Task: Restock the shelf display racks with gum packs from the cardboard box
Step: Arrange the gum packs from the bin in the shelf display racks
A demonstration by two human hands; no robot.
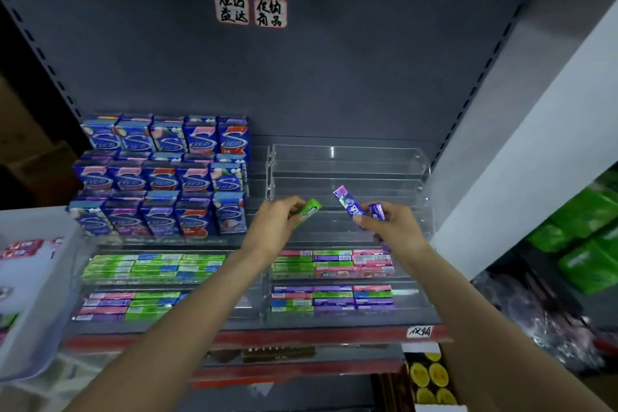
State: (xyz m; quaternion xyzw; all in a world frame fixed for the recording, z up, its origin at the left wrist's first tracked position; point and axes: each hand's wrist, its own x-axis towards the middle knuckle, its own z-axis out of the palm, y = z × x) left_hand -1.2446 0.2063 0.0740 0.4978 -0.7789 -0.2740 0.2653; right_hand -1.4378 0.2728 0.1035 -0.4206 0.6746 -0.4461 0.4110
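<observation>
A person's left hand [277, 224] pinches a green gum pack [310, 210] by one end while the right hand [389, 222] holds purple gum packs [354, 206] fanned between its fingers, both grips clamped on stock and held just in front of the empty upper tiers of a clear acrylic rack [347, 174]. Filled rows of packs [331, 264] lie in the trays below. The slim foil-wrapped sticks look light, stiff and somewhat slick, so they are likely best taken across the narrow sides near the middle and slid in flat. The cardboard box cannot be identified here.
</observation>
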